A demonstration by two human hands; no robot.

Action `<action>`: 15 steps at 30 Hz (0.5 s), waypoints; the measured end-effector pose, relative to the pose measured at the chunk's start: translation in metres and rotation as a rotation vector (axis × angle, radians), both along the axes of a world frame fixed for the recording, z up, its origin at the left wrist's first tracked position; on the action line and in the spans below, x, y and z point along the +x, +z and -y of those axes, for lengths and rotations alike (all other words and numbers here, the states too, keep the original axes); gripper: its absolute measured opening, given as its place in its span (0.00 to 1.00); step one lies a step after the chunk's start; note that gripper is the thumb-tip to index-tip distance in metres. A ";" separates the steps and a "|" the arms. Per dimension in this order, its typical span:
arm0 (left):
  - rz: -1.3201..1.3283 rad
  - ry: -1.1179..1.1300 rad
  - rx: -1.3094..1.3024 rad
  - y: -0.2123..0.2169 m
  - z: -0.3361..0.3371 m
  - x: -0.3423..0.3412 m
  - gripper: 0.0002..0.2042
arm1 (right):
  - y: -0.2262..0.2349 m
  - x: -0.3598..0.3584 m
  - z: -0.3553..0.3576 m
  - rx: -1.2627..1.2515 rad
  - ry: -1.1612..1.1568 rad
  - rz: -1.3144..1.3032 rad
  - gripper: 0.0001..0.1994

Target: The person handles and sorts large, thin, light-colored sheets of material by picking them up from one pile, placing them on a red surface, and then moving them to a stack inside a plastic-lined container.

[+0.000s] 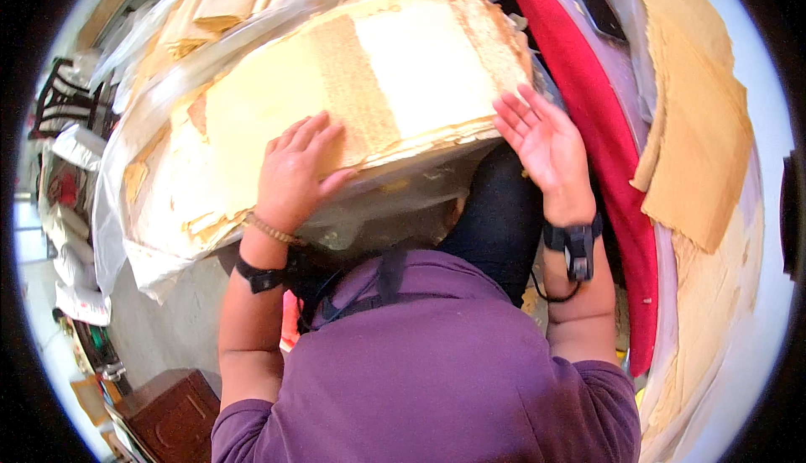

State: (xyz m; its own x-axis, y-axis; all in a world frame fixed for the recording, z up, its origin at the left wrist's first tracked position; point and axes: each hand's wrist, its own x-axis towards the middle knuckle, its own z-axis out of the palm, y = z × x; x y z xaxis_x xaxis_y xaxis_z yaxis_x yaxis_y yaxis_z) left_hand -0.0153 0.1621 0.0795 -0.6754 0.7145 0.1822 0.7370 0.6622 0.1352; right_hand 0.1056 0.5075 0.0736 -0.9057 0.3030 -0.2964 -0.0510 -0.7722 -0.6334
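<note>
Fingers of the left hand are lying flat on the paper stack; the right hand, at three o'clock, is spreading open beside its edge.

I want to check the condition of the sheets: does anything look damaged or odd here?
Yes. The stack of thin yellow sheets has ragged, flaking edges near the left hand. The right hand is open at its corner.

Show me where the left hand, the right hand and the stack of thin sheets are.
left hand (294, 173): head view, back of the hand.
right hand (541, 140): head view, open palm.
stack of thin sheets (420, 68): head view, pale top sheet.
</note>
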 end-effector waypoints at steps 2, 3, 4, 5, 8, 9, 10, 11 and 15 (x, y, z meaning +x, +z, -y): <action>-0.018 0.029 -0.009 0.002 -0.009 0.003 0.30 | -0.001 0.015 0.016 0.034 0.002 0.062 0.16; -0.029 0.023 0.001 0.003 -0.010 0.002 0.30 | -0.002 0.022 0.023 0.006 0.070 0.060 0.16; -0.026 0.026 0.002 0.002 -0.009 0.001 0.30 | 0.001 0.030 0.033 0.008 0.064 0.086 0.16; -0.016 0.017 0.004 0.003 -0.009 -0.001 0.29 | 0.000 0.031 0.038 0.005 0.037 0.079 0.16; 0.009 -0.015 0.013 0.003 -0.003 -0.005 0.29 | -0.005 0.025 0.042 -0.017 -0.031 0.069 0.17; 0.017 -0.031 0.016 0.002 0.000 -0.006 0.29 | -0.006 0.023 0.040 -0.038 -0.065 0.059 0.18; 0.019 -0.034 0.018 0.002 0.000 -0.007 0.29 | -0.006 0.021 0.039 -0.037 -0.069 0.060 0.18; 0.021 -0.041 0.028 0.002 0.001 -0.008 0.29 | -0.006 0.020 0.038 -0.063 -0.071 0.052 0.18; 0.053 -0.060 0.041 0.004 -0.001 -0.010 0.29 | -0.005 0.017 0.038 -0.121 -0.117 0.068 0.16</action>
State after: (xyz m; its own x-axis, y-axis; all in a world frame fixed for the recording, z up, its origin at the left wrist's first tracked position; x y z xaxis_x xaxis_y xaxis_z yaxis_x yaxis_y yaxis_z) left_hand -0.0258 0.1626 0.0838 -0.6412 0.7466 0.1774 0.7662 0.6101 0.2017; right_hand 0.1225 0.4693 0.0689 -0.8430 0.3633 -0.3966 -0.1047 -0.8341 -0.5416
